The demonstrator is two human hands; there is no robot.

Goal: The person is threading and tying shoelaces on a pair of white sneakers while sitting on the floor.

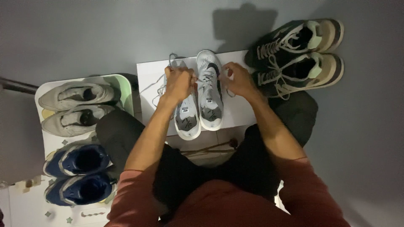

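Note:
Two light grey running shoes stand side by side on a white board [235,113] in front of my knees. The right shoe [210,90] has a dark mark on its side. The left shoe [187,117] is partly under my left hand [179,82], which is closed on a white lace at the shoe's front. My right hand [237,80] pinches the other end of a lace just right of the right shoe. Loose lace trails off to the left over the board.
A pair of dark sneakers with pale laces [296,56] lies at the upper right on the grey floor. On a pale mat [126,90] at the left sit a beige pair [75,107] and a blue pair [78,174]. My dark-clad knees flank the board.

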